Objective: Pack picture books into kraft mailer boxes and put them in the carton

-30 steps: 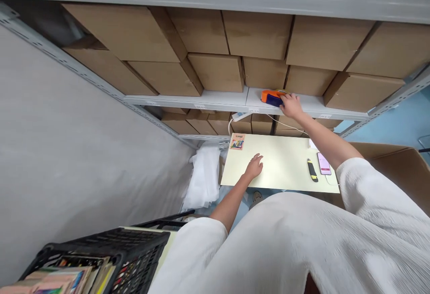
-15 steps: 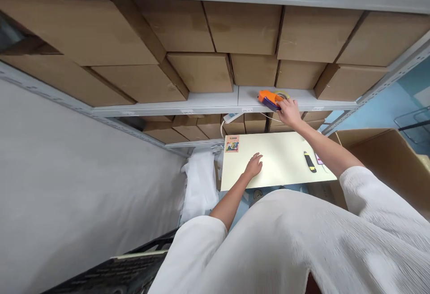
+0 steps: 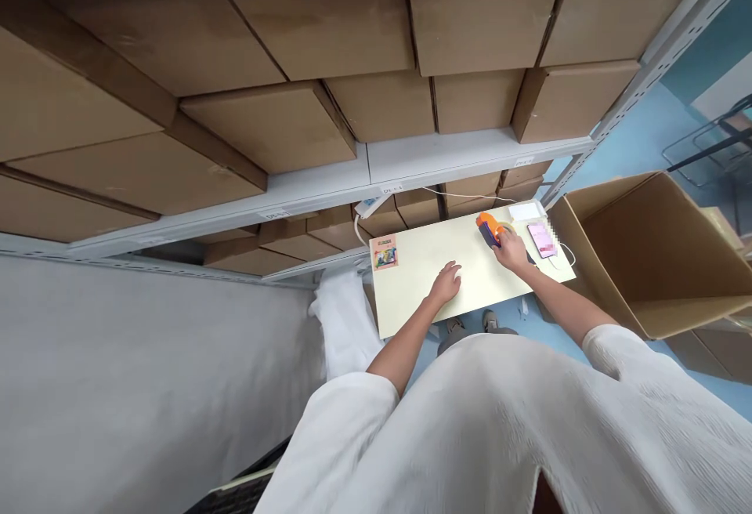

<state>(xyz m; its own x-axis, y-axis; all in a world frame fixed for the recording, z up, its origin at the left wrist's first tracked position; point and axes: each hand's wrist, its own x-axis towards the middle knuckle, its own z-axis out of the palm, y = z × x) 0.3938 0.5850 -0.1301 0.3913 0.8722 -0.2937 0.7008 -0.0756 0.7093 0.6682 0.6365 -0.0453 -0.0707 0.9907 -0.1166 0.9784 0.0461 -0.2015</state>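
Note:
My right hand (image 3: 511, 252) is closed around an orange and dark-blue tape dispenser (image 3: 489, 227), held over the right half of a pale table (image 3: 423, 263). Over the middle of the same table, my left hand (image 3: 445, 284) has its fingers apart and holds nothing. A pink card with a colourful picture (image 3: 385, 254) lies at the table's left corner. To the right of the dispenser are a phone with a pink screen (image 3: 541, 240) and a white box (image 3: 525, 211). A dark object beneath my right hand is mostly hidden by it.
A metal shelf (image 3: 458, 161) packed with cardboard boxes (image 3: 376, 103) rises behind the table. A large open carton (image 3: 599, 263) stands at the right. White wrapping material (image 3: 344, 318) hangs at the left, and a white power strip (image 3: 371, 207) sits below the shelf edge.
My right hand has brought the tape dispenser down from the shelf to the table. My left hand stays over the table. The view has shifted, showing more of the phone and carton.

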